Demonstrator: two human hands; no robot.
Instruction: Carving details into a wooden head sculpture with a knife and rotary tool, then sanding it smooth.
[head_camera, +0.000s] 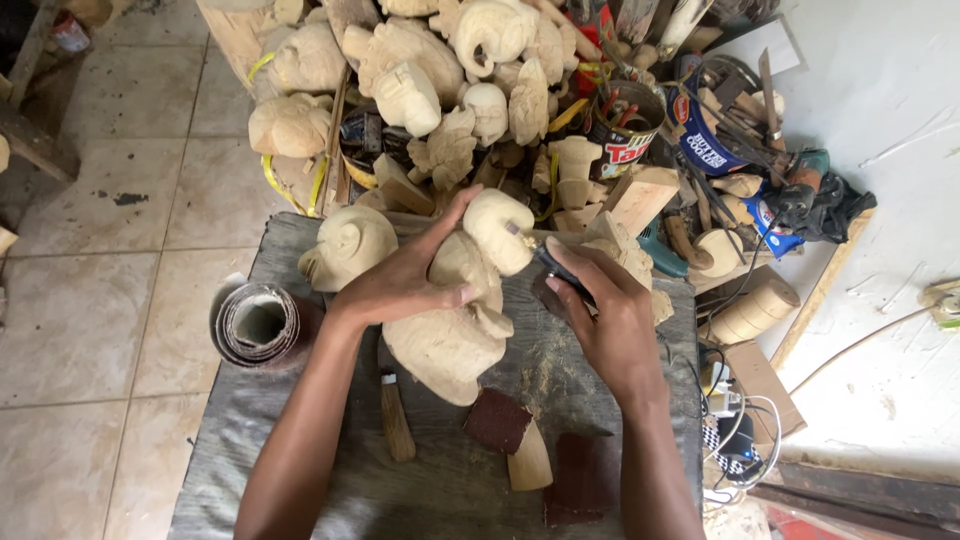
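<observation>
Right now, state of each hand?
Left hand: closed on the pale unfinished wooden carving, steadying it.
Right hand: closed on a thin dark-handled carving tool, tip at the carving.

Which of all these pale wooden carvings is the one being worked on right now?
The carving on the grey bench top, gripped by the left hand, with the right hand holding a tool against it. The others lie piled behind, untouched.

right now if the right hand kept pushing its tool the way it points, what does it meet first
The right hand aims its tool up-left; the tip seems already at the pale wooden carving, which the left hand steadies.
</observation>
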